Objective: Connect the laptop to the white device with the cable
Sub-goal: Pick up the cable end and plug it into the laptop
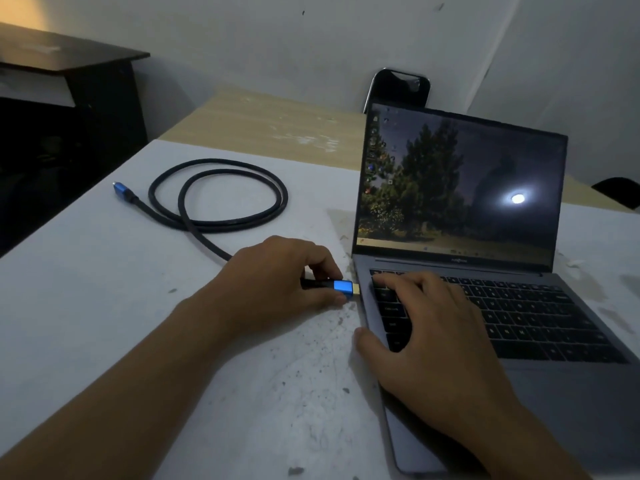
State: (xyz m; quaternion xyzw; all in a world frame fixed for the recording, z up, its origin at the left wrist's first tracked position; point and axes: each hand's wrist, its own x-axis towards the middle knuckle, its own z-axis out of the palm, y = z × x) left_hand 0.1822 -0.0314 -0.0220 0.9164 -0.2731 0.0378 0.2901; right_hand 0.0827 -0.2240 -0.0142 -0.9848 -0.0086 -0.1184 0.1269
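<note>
The blue plug (pixel 343 287) at the near end of the cable (pixel 221 195) is pinched between the thumb and forefinger of the left hand (pixel 277 282), the remaining fingers being curled in behind it. Its gold tip is held level and just beside the left edge of the laptop (pixel 540 382), close to the hinge; whether the tip is touching the casing cannot be told. The right hand (pixel 433 337) is laid flat on the left part of the keyboard (pixel 519 317), fingers loosely spread and nothing gripped, with the thumb resting at the laptop's left rim on the table (pixel 104 289). From the left hand the dark braided cable is led away across the white tabletop into a flat double loop, and its far plug (pixel 122 191), also blue, lies free near the table's left edge. The laptop stands open at the right of the table, its screen (pixel 457 188) lit with a picture of trees under a bright moon. Behind the white table a pale wooden surface (pixel 263 129) is seen, and a dark chair back (pixel 400 88) rises just beyond the screen. A dark desk (pixel 69 77) stands at the far left against the wall. No white device can be made out.
</note>
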